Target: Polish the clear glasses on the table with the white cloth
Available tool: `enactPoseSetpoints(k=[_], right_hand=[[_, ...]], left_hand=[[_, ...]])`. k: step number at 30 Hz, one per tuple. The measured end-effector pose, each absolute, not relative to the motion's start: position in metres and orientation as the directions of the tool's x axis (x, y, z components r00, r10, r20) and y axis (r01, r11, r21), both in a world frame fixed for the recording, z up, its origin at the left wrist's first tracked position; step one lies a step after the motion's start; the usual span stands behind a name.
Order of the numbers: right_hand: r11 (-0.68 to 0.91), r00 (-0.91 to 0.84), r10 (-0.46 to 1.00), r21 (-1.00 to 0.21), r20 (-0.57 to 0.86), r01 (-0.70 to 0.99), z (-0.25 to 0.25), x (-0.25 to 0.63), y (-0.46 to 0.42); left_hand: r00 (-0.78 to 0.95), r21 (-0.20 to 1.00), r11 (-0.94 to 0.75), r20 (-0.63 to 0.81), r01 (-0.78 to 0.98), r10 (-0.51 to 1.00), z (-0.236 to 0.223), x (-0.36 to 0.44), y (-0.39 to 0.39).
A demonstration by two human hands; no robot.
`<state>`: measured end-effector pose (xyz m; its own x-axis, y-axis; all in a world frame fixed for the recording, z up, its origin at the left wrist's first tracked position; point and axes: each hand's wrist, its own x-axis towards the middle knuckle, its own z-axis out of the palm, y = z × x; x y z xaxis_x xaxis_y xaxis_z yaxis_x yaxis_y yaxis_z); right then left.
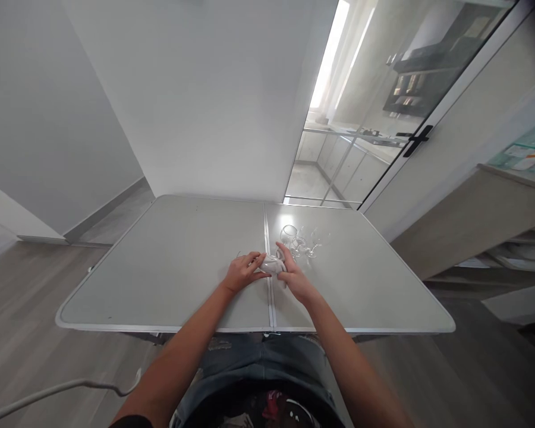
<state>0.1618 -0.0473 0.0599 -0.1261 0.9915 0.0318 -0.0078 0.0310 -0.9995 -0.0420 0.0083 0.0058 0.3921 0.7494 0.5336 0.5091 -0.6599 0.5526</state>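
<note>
A clear drinking glass (pixel 271 264) is held on its side between my hands, above the table's centre seam. My left hand (pixel 243 270) is closed around its left part, and a thin curved edge, perhaps the glass's foot, shows just beyond my knuckles. At the right end, my right hand (pixel 296 279) grips a pale cloth (pixel 282 268) pressed against the glass. How far the cloth reaches inside cannot be made out. Just beyond my right hand stand several clear glasses (pixel 288 233), close together and hard to tell apart.
A pale folding table (pixel 182 255) with a metal rim stands against a white wall (pixel 205 107). Behind its right side is a glazed door (pixel 352 113) with a black handle (pixel 418 141). Shelves (pixel 494 220) are at the right, and a pale cable (pixel 71 386) hangs at lower left.
</note>
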Motion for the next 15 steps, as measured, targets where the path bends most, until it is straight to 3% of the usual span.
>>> enactPoseSetpoints(k=[4, 8, 10, 13, 15], right_hand=[[-0.131, -0.067, 0.991, -0.966, -0.119, -0.223, 0.057, 0.160, -0.046], [-0.181, -0.048, 0.983, -0.959, -0.174, -0.217, 0.041, 0.160, -0.047], [-0.112, 0.010, 0.993, -0.980, -0.115, -0.163, 0.029, 0.157, -0.047], [0.105, 0.138, 0.985, -0.994, 0.106, 0.020, 0.013, 0.149, -0.052], [0.214, 0.133, 0.964, -0.968, 0.231, 0.135, 0.006, 0.143, -0.056]], left_hand=[[0.382, 0.528, -0.664, 0.550, 0.530, 0.742, 0.002, -0.041, 0.009], [0.463, 0.475, -0.704, 0.535, 0.527, 0.707, 0.003, -0.041, 0.009], [0.505, 0.420, -0.740, 0.547, 0.525, 0.668, 0.004, -0.041, 0.010], [0.516, 0.331, -0.751, 0.567, 0.571, 0.642, 0.004, -0.043, 0.011], [0.528, 0.299, -0.756, 0.569, 0.582, 0.631, 0.003, -0.043, 0.012]])
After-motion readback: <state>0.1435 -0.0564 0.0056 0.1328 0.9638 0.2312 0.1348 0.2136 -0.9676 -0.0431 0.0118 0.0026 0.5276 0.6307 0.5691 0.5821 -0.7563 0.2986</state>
